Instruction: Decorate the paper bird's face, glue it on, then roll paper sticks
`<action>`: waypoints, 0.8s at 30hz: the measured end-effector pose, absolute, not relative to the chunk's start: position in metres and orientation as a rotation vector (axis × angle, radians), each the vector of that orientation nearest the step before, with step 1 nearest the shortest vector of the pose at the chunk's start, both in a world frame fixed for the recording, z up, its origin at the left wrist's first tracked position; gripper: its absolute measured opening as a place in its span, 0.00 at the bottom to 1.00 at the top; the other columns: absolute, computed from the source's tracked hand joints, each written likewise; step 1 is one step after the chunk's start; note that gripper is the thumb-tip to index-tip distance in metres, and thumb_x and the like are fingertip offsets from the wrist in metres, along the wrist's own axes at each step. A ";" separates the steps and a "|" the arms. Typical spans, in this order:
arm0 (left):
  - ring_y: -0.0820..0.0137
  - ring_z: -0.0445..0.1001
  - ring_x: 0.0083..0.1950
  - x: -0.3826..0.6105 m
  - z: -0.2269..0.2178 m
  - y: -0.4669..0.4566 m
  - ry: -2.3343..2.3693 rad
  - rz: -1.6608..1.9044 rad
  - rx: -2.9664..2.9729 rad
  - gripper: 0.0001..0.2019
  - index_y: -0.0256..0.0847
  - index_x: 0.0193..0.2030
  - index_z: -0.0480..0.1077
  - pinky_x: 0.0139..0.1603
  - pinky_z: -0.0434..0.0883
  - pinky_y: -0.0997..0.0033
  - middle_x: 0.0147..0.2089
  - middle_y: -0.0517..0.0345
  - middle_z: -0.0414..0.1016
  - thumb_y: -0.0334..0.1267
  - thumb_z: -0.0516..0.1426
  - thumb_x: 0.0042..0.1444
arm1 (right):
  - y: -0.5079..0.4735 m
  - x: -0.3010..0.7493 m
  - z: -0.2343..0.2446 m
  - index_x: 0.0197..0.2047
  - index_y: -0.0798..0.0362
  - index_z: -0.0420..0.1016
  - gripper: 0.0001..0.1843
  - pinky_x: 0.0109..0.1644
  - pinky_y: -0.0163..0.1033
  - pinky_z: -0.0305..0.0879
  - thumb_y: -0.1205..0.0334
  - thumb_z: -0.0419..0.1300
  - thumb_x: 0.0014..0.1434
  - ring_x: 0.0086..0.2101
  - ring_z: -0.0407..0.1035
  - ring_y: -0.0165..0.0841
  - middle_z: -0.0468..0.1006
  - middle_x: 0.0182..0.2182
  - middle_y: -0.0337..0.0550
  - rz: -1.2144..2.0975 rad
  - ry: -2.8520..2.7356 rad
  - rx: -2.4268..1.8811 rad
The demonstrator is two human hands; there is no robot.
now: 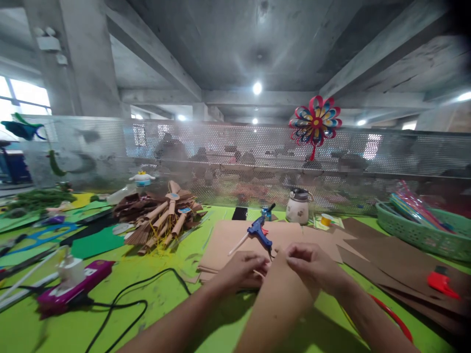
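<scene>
A large sheet of brown craft paper (281,304) stands raised and bent in front of me. My right hand (312,262) pinches its top corner between thumb and fingers. At the sheet's left edge is my left hand (245,268), fingers curled together; a thin pale strip shows by the fingertips, but what they grip is unclear. Just beyond both hands, a blue glue gun (260,233) with a clear glue stick in its back end lies on a stack of tan paper sheets (224,240).
Left are a bundle of brown paper pieces (165,215), green sheets (97,241) and a purple power strip (75,289) with a black cord. A jar (297,208) stands behind the stack. Right are dark brown sheets (382,250), a red-handled tool (442,283) and a green basket (423,233).
</scene>
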State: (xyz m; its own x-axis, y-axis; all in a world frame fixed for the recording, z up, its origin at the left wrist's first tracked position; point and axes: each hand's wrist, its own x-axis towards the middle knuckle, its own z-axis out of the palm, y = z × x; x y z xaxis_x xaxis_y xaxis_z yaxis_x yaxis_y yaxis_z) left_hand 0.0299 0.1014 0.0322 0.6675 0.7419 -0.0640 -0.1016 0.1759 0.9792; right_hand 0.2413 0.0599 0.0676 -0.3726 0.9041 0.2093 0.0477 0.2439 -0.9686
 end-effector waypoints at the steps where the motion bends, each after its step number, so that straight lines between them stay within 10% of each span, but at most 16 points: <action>1: 0.72 0.70 0.33 0.027 0.035 0.102 0.593 0.690 1.237 0.19 0.32 0.40 0.68 0.37 0.66 0.71 0.35 0.50 0.71 0.48 0.54 0.53 | 0.062 0.242 0.066 0.32 0.59 0.71 0.10 0.31 0.30 0.55 0.59 0.61 0.51 0.28 0.60 0.26 0.69 0.26 0.39 1.287 -1.671 -0.905; 11: 0.76 0.57 0.25 0.024 0.036 0.101 1.007 0.698 2.050 0.18 0.34 0.29 0.68 0.24 0.53 0.78 0.23 0.63 0.61 0.50 0.56 0.46 | 0.090 0.209 0.031 0.27 0.61 0.72 0.15 0.23 0.29 0.46 0.55 0.63 0.46 0.21 0.53 0.22 0.64 0.18 0.35 1.286 -1.777 -1.062; 24: 0.77 0.57 0.23 0.025 0.032 0.108 0.898 0.961 1.632 0.14 0.31 0.25 0.68 0.24 0.55 0.78 0.21 0.62 0.62 0.44 0.57 0.45 | 0.076 0.222 0.041 0.35 0.60 0.75 0.17 0.23 0.30 0.52 0.55 0.63 0.46 0.22 0.59 0.26 0.70 0.22 0.40 1.240 -1.641 -1.131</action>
